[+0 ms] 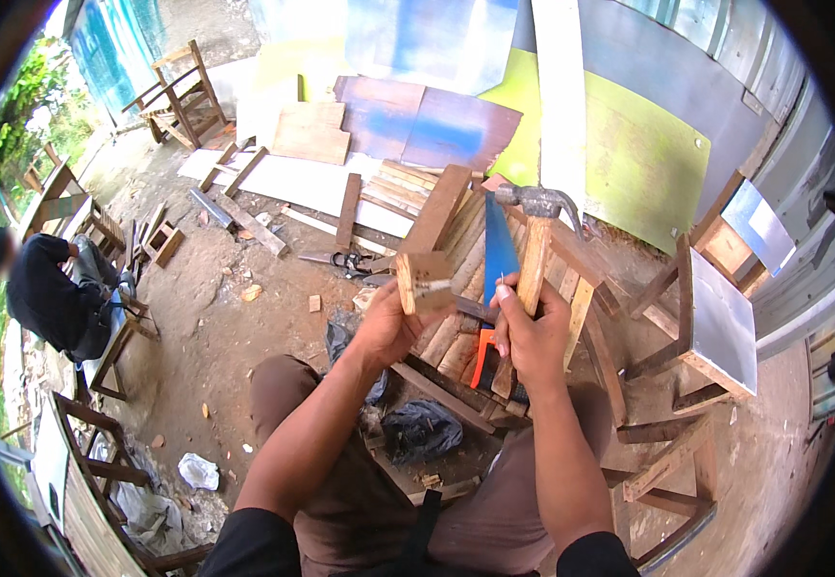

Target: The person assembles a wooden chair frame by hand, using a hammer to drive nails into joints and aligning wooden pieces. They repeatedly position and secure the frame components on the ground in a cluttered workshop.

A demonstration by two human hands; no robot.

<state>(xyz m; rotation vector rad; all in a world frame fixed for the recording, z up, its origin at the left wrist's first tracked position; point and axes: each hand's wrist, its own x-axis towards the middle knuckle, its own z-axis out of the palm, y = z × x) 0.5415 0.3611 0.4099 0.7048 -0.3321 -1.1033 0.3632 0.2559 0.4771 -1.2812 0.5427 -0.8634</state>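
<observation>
My left hand [386,329] grips a short wooden block [427,285], its pale end face turned to the left. Close by on the right, my right hand [535,337] is wrapped around the wooden handle [534,258] of a claw hammer [530,200]. The hammer stands head up, claw pointing right. A tiny thin piece seems to show at my right thumb tip, too small to name. Behind both hands lies a low slatted wooden surface [465,236]. On it rests a handsaw [502,252] with a blue blade and orange handle, partly hidden by my right hand.
Boards and painted panels [417,120] lie or lean at the back. Wooden frames with a white panel [725,322] stand at right. A black plastic bag [421,429] sits between my legs. A seated person [52,288] is at far left, near a wooden chair frame [100,462].
</observation>
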